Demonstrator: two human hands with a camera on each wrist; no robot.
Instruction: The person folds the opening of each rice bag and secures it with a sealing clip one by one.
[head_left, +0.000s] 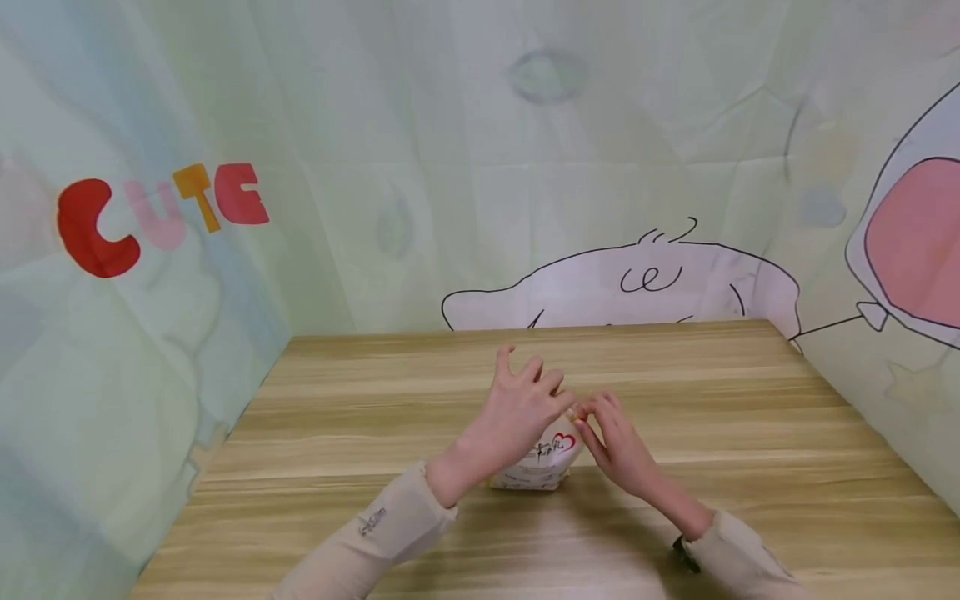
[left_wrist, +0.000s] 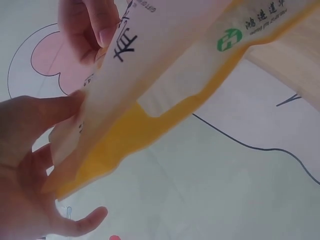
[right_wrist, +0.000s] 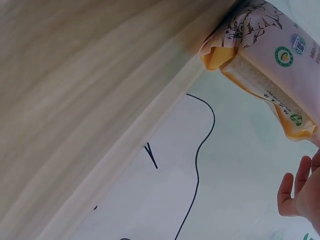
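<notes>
A white and yellow printed bag (head_left: 534,468) stands upright on the table, with dark lettering and a red heart outline on its front. In the right wrist view the bag (right_wrist: 280,55) shows a clear side window with pale contents behind it. My left hand (head_left: 517,412) pinches the bag's top edge, its thumb on one face and its other fingers partly behind it; an outer finger sticks out. At the top right corner, my right hand (head_left: 618,446) pinches the same edge between thumb and fingers. The left hand hides much of the bag's upper part from the head camera.
The wood-grain table (head_left: 360,433) extends around the bag on all sides. Behind it and at both sides hang pale printed curtains (head_left: 420,167) with cartoon drawings and coloured letters. A dark band (head_left: 686,554) shows at the right sleeve cuff.
</notes>
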